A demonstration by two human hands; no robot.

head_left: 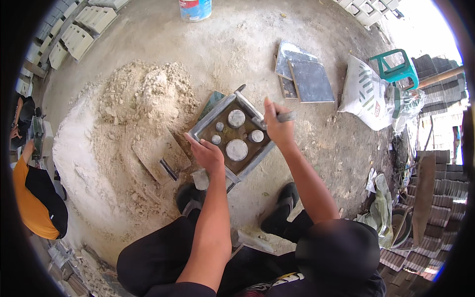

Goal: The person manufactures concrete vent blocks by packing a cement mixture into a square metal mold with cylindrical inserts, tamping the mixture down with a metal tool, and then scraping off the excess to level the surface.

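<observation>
Mold (232,136), a square grey metal frame, sits on the concrete floor (307,163) just in front of the person's feet, touching the edge of the sand pile (143,109). Its brown recessed face carries 5 round grey discs: 2 large, 3 small. Judgement: steel throughout, so stiff and heavy, no flex; the dusty film likely makes the flat rims slippery, so the bar handles sticking out at the corners look like the safest grip points. Left hand (208,153) rests clamped on the near-left rim of the frame, fingers curled over the edge. Right hand (278,127) is clenched around a short metal handle (286,117) at the frame's right side. A flat trowel (161,158) lies on the sand just left of the frame, apart from both hands. Packages: a white woven sack (368,96) with green diagonal stripes and a small red mark slumps at right, beside a green plastic stool (396,67). A round tub (195,9) with a white, blue and red label stands at the top edge. 2 dark square plates (304,74) lie stacked between the frame and the sack. Pale cast blocks (81,27) line the upper left; another person in an orange shirt (29,198) works at far left.
</observation>
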